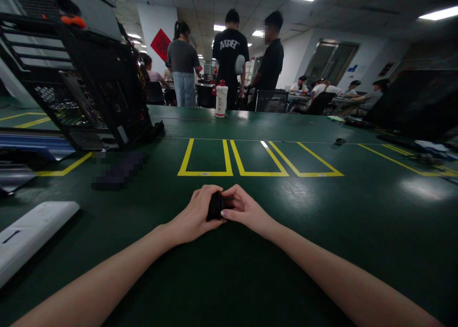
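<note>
Both my hands rest together on the dark green table (322, 231), just in front of me. My left hand (195, 215) is curled round a small black object (215, 206), gripping it from the left. From the right, my right hand (243, 208) pinches the same object with thumb and fingers. What the small black object is I cannot make out; most of it is hidden by my fingers.
Yellow marked rectangles (205, 157) lie beyond my hands. An open black computer case (89, 88) stands at the left, a white flat panel (32, 234) near the left edge. A white bottle with a red cap (221, 99) stands at the far side. Several people stand and sit behind the table.
</note>
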Tool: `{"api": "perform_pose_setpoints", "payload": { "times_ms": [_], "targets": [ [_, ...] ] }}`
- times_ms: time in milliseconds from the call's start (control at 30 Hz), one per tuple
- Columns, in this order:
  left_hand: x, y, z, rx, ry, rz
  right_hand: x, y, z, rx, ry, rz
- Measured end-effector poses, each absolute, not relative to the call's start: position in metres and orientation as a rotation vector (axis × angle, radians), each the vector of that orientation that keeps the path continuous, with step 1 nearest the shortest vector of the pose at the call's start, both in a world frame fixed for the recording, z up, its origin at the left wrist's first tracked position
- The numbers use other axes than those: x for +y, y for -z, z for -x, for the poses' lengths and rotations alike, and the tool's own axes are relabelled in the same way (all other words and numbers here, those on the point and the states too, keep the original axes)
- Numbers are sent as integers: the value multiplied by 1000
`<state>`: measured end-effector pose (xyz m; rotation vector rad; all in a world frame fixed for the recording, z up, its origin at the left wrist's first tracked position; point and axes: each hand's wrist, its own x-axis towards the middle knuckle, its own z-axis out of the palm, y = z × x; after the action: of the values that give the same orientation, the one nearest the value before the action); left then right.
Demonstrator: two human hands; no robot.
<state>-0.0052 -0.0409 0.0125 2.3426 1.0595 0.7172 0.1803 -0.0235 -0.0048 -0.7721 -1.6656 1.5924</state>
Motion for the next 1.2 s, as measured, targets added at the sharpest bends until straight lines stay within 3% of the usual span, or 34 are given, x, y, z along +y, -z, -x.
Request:
{"api": "perform_pose_setpoints", "payload": {
  "times_ms": [1200],
  "targets": [
    [-41,-13,4,1060,-707,-2354,-25,4,-180,-1700,-1567,797]
  ]
}}
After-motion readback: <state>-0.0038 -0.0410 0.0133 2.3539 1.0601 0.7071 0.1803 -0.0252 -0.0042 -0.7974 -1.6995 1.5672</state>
